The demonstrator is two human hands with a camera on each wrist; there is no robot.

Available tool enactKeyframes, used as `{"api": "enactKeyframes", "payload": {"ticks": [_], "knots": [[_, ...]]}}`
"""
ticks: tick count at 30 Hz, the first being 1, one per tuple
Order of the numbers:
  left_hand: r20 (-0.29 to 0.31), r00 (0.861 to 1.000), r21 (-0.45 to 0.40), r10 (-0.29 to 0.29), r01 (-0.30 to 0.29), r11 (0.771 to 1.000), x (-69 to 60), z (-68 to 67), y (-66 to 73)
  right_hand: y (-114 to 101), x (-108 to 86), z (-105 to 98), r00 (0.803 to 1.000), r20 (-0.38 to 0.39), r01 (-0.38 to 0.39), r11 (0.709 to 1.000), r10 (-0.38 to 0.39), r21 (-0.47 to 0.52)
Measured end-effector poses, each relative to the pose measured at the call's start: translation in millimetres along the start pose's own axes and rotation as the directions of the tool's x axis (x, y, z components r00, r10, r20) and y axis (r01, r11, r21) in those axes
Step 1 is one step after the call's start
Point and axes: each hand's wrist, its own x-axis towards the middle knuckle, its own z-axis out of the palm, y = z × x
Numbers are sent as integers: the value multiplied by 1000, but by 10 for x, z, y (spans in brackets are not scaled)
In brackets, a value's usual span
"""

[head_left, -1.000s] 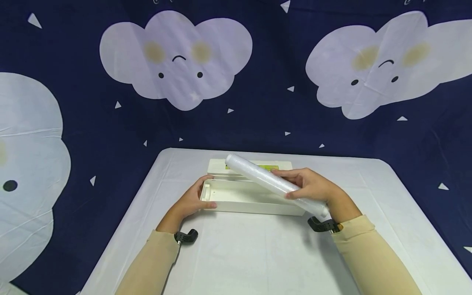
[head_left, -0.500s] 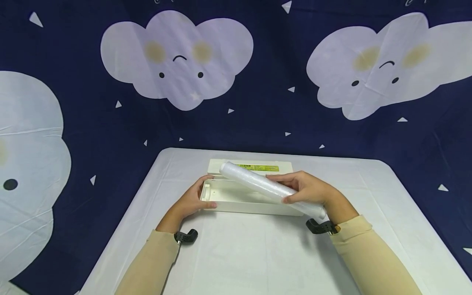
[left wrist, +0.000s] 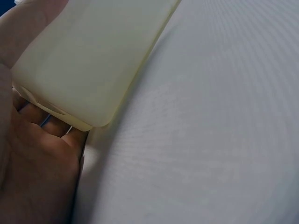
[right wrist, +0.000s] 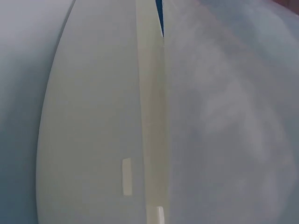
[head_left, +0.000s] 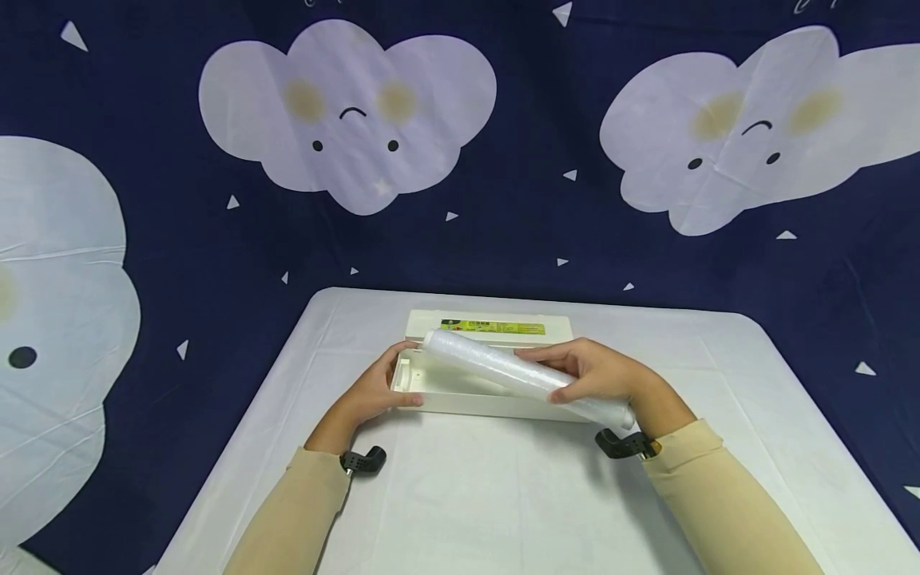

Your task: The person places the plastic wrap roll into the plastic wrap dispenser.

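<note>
I note a white table [head_left: 474, 495] before me; beyond it I record a dark blue backdrop [head_left: 532, 160] printed with pale clouds [head_left: 352, 72], black dot eyes [head_left: 318, 146], yellow patches [head_left: 305, 100] and small white triangles [head_left: 787, 235]

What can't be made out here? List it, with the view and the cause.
- Head view: inside of the white box at its right end, hidden by the clear roll and right hand.
- Head view: small print on the yellow label, too small to read.
- Left wrist view: the box's far end, cut off by the top edge.
</note>
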Motion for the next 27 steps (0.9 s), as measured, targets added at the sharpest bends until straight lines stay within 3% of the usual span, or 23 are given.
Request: {"api": "enactKeyframes", "payload": {"ticks": [27], "knots": [[4,1000,-7,12,-12,1000,-4,-4,3,56,95,37,998,47,-37,999,36,12]]}}
